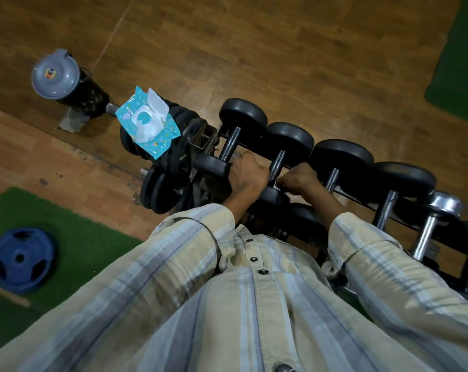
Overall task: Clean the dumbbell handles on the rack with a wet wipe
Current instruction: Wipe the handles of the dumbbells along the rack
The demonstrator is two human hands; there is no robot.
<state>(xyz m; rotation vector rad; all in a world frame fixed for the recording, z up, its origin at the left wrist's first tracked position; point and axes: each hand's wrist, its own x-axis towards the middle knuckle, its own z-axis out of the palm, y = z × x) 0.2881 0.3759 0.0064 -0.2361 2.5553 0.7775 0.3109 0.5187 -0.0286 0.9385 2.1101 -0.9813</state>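
Several black dumbbells lie side by side on a dark rack (343, 190). Both hands are at the second dumbbell (286, 140) from the left. My right hand (298, 181) curls round the lower end of its handle (277, 165), with a bit of white wet wipe (280, 185) showing under the fingers. My left hand (247, 174) rests curled on the left of that handle, against the near head of the first dumbbell (242, 114). What the left fingers hold is hidden.
An open turquoise wet wipe pack (147, 124) lies on stacked black weight plates (160, 181) left of the rack. A black bin with a grey lid (55, 76) stands on the wooden floor. A blue weight plate (22, 260) lies on green turf.
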